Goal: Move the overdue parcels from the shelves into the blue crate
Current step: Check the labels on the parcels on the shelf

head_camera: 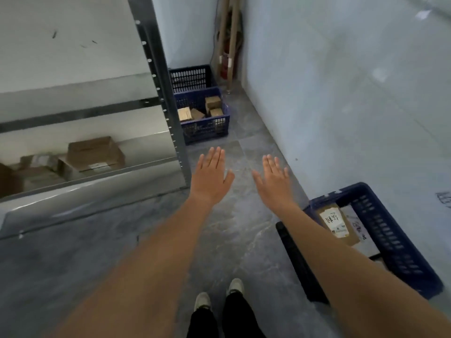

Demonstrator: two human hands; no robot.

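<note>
- While both arms reach forward over the grey floor (231, 240), neither hand holds anything.
- left hand (210, 178): flat, fingers straight and together, thumb out, back of hand up; hangs in the air just off the shelving unit's front corner post (168, 113).
- right hand (274, 182): flat too, fingers straight and slightly spread, palm down; further out from the shelving unit (73, 118) than the left hand, apart from it.
- near blue crate (390, 240): on the floor across the aisle from the shelving unit, against the pale wall (341, 93); the right forearm crosses over its near edge.
- labelled parcel (338, 223): brown, with a white label, lying inside the near blue crate; label text not readable.
- far blue crate (214, 129): on the floor just past the shelving unit's end, holding several small cardboard boxes (212, 104).
- another blue crate (192, 78): directly behind the far blue crate, contents cannot be told.
- shelf parcels (95, 153): brown cardboard boxes on a lower shelf of the shelving unit, blurred; a few more lie beside the largest one.
- wooden poles (229, 45): lean in the room corner beyond the shelving unit, with a red thing (224, 67) at their base, too blurred to identify.
- shoes (219, 295): light pair with dark trouser legs, at the bottom edge, in the aisle beside the shelving unit.
</note>
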